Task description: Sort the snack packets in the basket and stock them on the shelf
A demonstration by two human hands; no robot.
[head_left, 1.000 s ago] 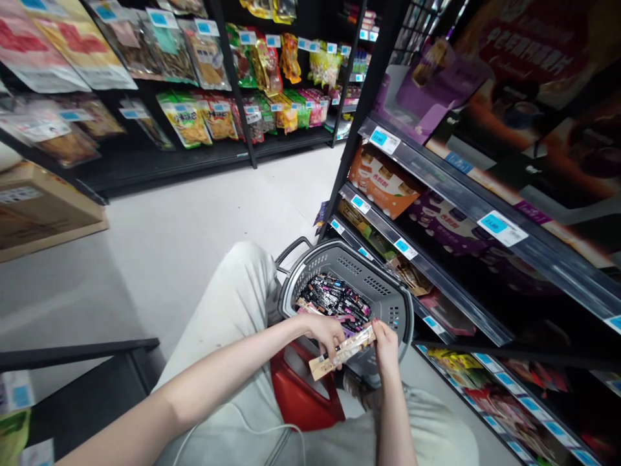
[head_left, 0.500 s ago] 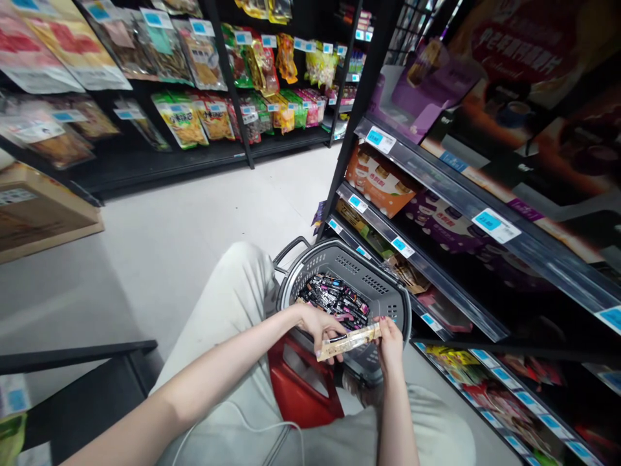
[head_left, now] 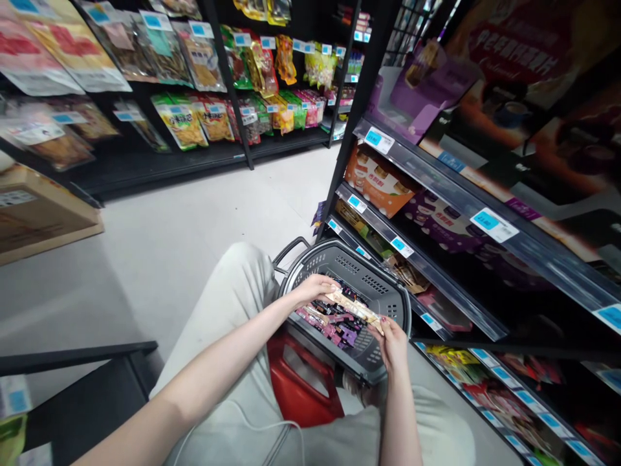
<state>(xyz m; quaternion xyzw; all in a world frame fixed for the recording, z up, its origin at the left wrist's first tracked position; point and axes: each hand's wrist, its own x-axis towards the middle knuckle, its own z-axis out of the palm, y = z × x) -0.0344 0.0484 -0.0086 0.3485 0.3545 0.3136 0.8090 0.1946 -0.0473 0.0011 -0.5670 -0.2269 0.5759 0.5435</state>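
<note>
A long, narrow cream-coloured packet [head_left: 358, 309] is stretched between my two hands over a grey shopping basket [head_left: 388, 291]. My left hand [head_left: 317, 289] pinches its far-left end, and my right hand [head_left: 392, 343] grips the lower right end. Beneath it, many small stick packets [head_left: 325, 323] in black, pink and purple wrappers lie in the basket. The packet and my left hand hide part of that heap.
Between my knees, below the basket, is a red plastic part [head_left: 303, 388]. A shelf rack [head_left: 436, 175] with boxed drinks rises close on the right. Bagged snacks [head_left: 179, 120] fill shelves across the pale floor [head_left: 204, 207]. A cardboard box [head_left: 43, 213] stands at left.
My left hand has moved up and away from me with its end of the packet, so the packet now slants down to the right. More pink and purple sticks show in the basket.
</note>
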